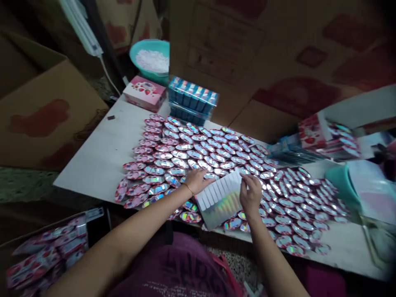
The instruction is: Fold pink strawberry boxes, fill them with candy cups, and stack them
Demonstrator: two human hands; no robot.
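Note:
A silvery, rainbow-sheened sticker sheet [221,198] with a row of pale strips lies tilted above the packs near the table's front edge. My right hand [251,193] is closed at its upper right edge, thumb and finger pinching there. My left hand [196,181] rests palm down by the sheet's upper left edge, fingers stretched over the packs and thumb apart from them. Whether its thumb touches the sheet I cannot tell. Around both hands stand many small oval-topped pink packs [161,156], most with shiny silver tops; those at the left end look pink.
On the white table [89,144], a pink strawberry box [145,93] and stacked blue boxes [193,99] stand at the back. Behind rises a large carton [235,53]. A teal basin [151,60] holds white pieces. At right is another teal container [342,185]; pink packages [46,255] fill a carton lower left.

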